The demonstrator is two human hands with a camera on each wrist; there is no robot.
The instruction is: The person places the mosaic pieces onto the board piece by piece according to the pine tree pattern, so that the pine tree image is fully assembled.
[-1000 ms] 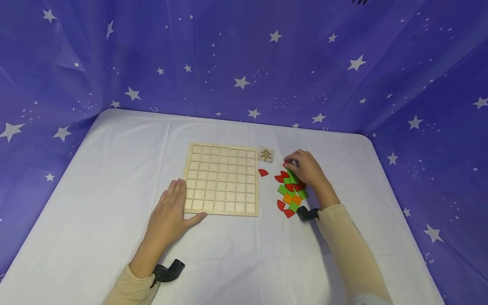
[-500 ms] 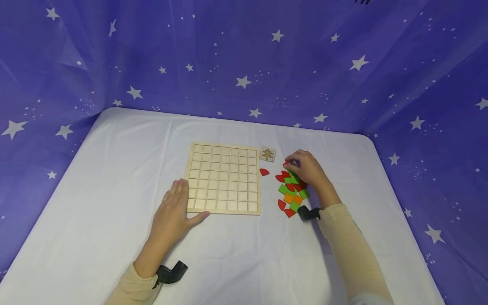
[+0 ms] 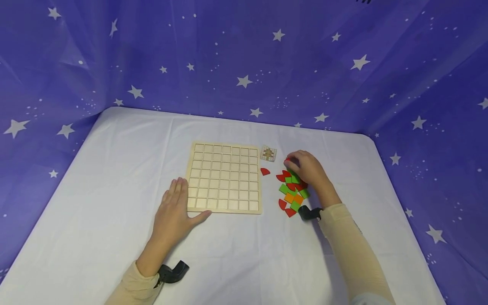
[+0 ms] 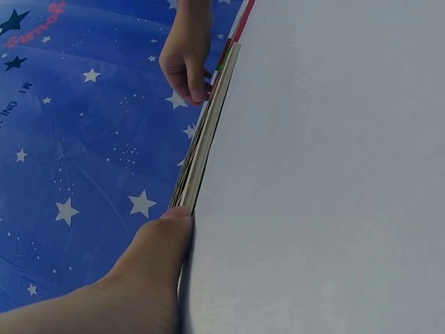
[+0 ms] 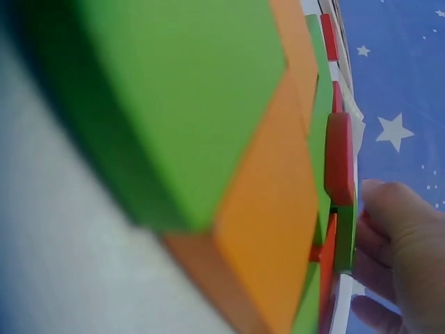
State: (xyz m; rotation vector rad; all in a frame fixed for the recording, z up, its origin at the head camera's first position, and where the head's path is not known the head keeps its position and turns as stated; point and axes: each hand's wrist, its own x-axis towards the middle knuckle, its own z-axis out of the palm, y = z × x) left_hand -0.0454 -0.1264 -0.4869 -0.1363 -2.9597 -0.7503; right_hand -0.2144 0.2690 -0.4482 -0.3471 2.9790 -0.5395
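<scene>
In the head view a square wooden grid board (image 3: 225,178) lies on the white table. My left hand (image 3: 171,215) rests at its lower left corner, fingers straight along the left edge and thumb along the near edge. The left wrist view shows that thumb (image 4: 174,223) against the board's side. To the right, my right hand (image 3: 308,168) pinches a small red piece (image 3: 287,159) between thumb and fingers, at the far end of a pile of flat red, green and orange pieces (image 3: 289,198). The hand hides part of the pile.
A small card with a tree-like pattern (image 3: 268,153) lies by the board's far right corner. One red quarter-round piece (image 3: 264,171) sits alone between board and pile. A blue star-printed curtain (image 3: 244,63) stands behind the table.
The head view has shifted slightly. The red piece at my right fingertips has moved a little away from me; my left hand stays on the board's corner.
</scene>
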